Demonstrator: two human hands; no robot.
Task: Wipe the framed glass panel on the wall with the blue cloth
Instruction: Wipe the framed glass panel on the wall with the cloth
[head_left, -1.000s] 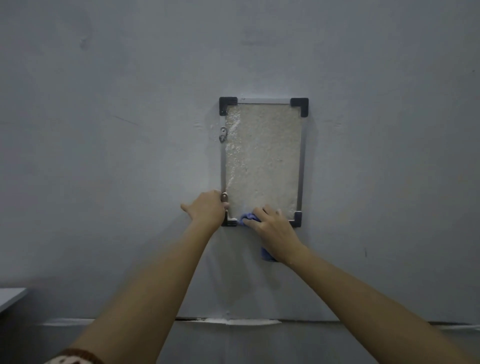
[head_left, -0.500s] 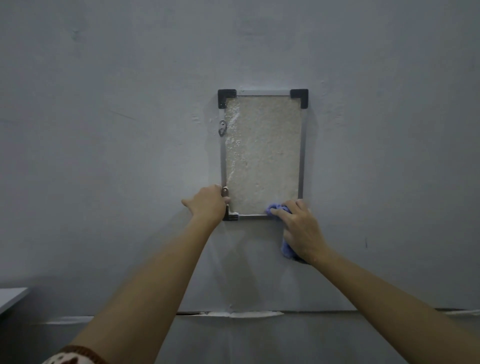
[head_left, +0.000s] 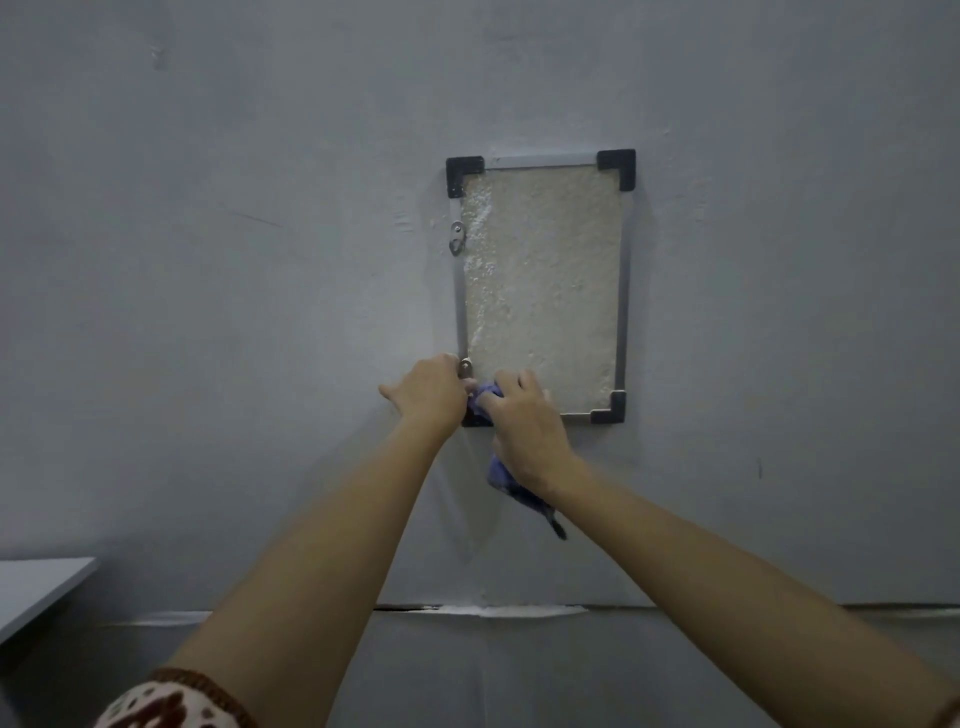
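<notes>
A framed glass panel (head_left: 540, 280) hangs upright on the grey wall, with a thin metal frame and black corner caps. Its glass looks frosted and speckled. My right hand (head_left: 522, 421) presses a bunched blue cloth (head_left: 501, 475) against the panel's lower left corner; part of the cloth hangs below my palm. My left hand (head_left: 428, 389) rests flat on the frame's lower left edge, by a small metal clip, touching the cloth.
A metal hanger clip (head_left: 456, 237) sits on the frame's upper left side. A grey tabletop corner (head_left: 36, 587) juts in at the lower left. A horizontal seam (head_left: 483, 609) with torn white paper runs along the wall below the panel.
My right hand with the cloth slid from the bottom right corner back along the bottom edge to the bottom left corner. My left hand stayed on the frame.
</notes>
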